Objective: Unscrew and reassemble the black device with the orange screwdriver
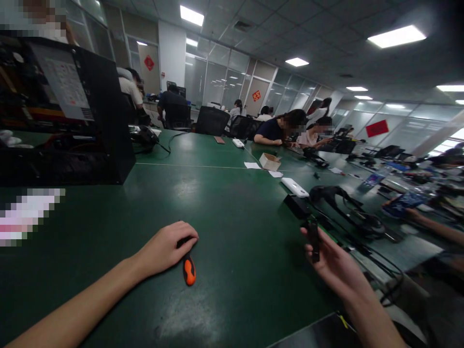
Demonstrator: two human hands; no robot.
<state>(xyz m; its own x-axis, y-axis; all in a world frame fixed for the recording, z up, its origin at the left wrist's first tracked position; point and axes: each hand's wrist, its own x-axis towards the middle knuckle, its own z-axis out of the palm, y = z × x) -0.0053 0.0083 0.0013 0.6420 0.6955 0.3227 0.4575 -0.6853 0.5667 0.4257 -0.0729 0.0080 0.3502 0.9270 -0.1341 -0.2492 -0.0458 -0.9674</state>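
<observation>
My left hand [174, 246] rests on the green table with its fingers curled over the front part of a screwdriver [189, 271]. Only the orange and black handle shows, pointing towards me; the shaft is hidden under the hand. On the right, my right hand [331, 263] is raised over the table edge, palm turned up. Its thumb and fingers pinch a small, dark oblong object [314, 244], held upright. What kind of object it is, I cannot make out.
An opened black computer case [105, 111] stands at the left. To the right lie a white device [295, 187], a black box [296, 206], a black strap [335, 194] and several cables. Further back is a small cardboard box [269, 162]. Several people sit around, one arm [435, 227] close at right.
</observation>
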